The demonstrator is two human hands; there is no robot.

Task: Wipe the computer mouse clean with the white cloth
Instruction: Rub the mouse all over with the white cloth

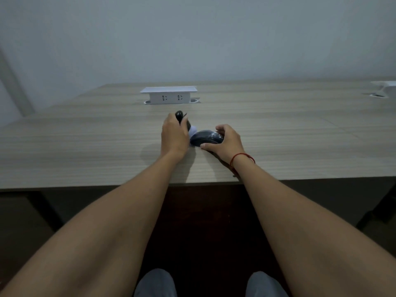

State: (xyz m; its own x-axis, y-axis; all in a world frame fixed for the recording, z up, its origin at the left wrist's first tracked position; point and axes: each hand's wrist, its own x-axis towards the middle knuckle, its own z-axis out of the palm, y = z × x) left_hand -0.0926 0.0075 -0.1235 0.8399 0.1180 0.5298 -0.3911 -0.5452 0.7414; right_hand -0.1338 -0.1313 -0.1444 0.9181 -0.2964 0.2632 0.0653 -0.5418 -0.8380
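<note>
A dark grey computer mouse lies on the wooden desk near its front edge. My right hand grips the mouse from the right, fingers over its top and thumb along its near side. My left hand is just left of the mouse, closed around a small black object that sticks out above the fingers. A bit of the white cloth shows between my left hand and the mouse. Most of the cloth is hidden, so I cannot tell whether my left hand also holds it.
A white pop-up socket box stands on the desk behind my hands. Another white fitting sits at the far right edge. A pale wall rises behind the desk. My knees show below the desk's front edge.
</note>
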